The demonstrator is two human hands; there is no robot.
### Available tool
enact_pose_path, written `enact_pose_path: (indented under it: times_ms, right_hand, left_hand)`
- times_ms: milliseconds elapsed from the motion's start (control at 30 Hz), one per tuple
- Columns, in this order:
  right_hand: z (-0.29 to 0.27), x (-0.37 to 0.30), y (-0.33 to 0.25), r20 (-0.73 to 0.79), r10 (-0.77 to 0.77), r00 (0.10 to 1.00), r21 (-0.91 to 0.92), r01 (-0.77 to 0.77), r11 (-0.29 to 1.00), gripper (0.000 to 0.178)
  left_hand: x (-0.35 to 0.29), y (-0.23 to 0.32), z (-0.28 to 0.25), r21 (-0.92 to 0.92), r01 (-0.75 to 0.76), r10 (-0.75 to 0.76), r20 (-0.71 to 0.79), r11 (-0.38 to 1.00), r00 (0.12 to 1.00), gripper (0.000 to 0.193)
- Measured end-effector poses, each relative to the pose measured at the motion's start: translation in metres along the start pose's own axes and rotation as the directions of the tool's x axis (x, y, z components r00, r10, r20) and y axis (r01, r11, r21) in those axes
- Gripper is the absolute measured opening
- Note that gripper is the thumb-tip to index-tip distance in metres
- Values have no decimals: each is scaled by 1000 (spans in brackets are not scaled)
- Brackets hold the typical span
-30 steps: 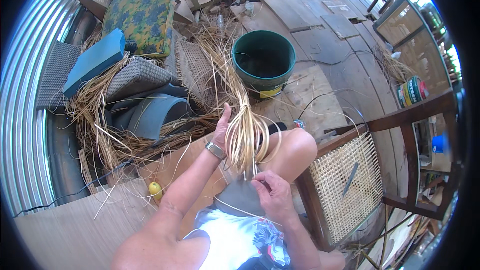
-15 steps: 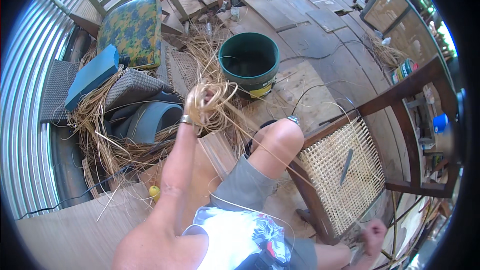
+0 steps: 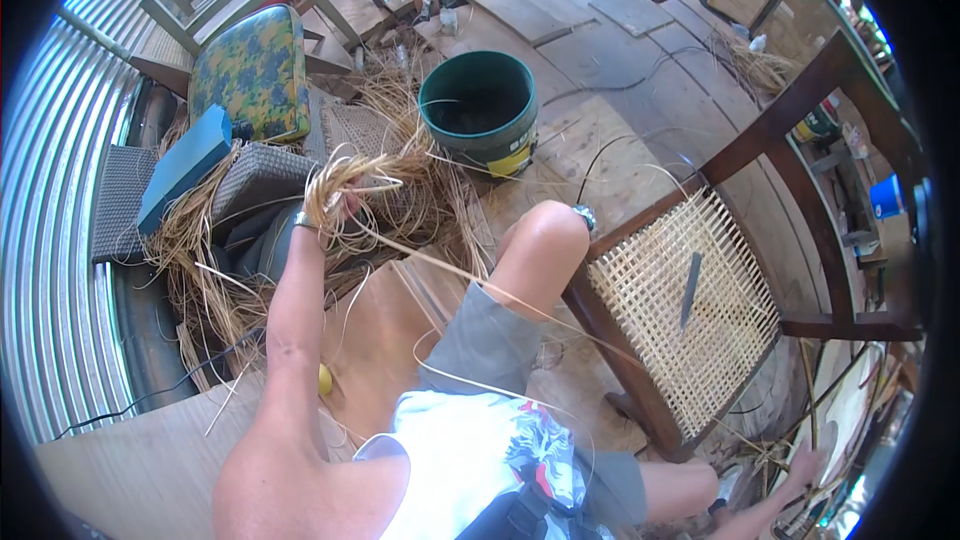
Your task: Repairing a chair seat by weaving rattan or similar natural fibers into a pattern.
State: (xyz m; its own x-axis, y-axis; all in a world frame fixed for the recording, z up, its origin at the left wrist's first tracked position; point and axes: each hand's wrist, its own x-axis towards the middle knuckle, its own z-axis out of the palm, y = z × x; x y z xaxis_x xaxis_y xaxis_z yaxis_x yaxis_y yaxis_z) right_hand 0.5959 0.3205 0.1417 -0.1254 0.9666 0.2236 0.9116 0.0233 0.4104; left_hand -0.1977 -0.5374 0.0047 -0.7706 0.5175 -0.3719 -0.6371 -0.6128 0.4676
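My left hand (image 3: 342, 206) is closed around a looped bundle of cane strips (image 3: 322, 180), above a pile of loose strips at the left. A long strand trails from the bundle across my knee toward the chair. To my right is a dark wooden chair (image 3: 640, 395) with a woven cane seat (image 3: 715, 285) of open mesh. A flat grey strip-like tool (image 3: 691, 290) lies on that seat. My right hand (image 3: 806, 462) reaches past the chair's near side, low at the right, among thin dark rods; its fingers are too small and blurred to read.
A green bucket (image 3: 480, 100) stands ahead on the plank floor. At the left are a camouflage-patterned cushion (image 3: 250, 75), a blue block (image 3: 185, 170), a grey woven piece (image 3: 262, 175) and corrugated metal sheeting (image 3: 60, 270). A yellow round object (image 3: 325, 380) lies beside my left arm.
My left hand has moved left with the cane bundle, away from the bucket. My right hand has moved outward to the right, farther from the chair seat. The view has shifted slightly.
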Motion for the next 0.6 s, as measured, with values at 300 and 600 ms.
enact_pose_path:
  times_ms: [300, 600]
  right_hand:
    - [-288, -318, -323, -256, -870, 422, 966, 149, -212, 35]
    - [-256, -270, -252, 75, -904, 421, 997, 0, 82, 7]
  left_hand:
    - [18, -49, 46, 155, -140, 142, -3, 978, 990, 33]
    - [6, -49, 37, 106, 75, -65, -94, 991, 993, 30]
